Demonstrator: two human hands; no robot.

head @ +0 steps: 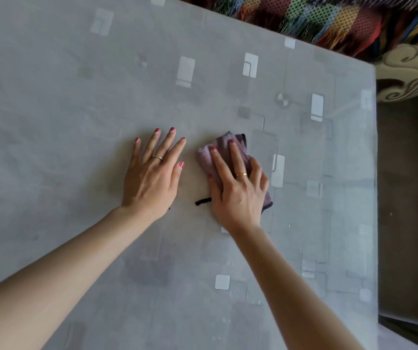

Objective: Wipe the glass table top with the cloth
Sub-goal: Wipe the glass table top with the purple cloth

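So the cloth is a small mauve-purple one with a dark edging, folded up into a longish wad near the middle of the glass worktop, a bit toward 3 o'clock from centre. Its long axis runs roughly from 12 o'clock down to 5 o'clock, with the fluffy end pointing up toward 12 and a dark corner poking out at the bottom right under the wrist. A thin black loop or tag sticks out at about 9 o'clock from the heel of the right hand. That hand lies flat on top of the cloth, fingers stretched along it, so the grip is more of a press than a pinch, palm pinning it to the glass. The left hand is just beside it at 9 o'clock, spread wide and flat on the bare glass, holding nothing. Both hands wear a ring. The grey surface has pale square patterns, no readable writing or brand anywhere. A bright striped fringed throw sits past the far edge at 1 o'clock.
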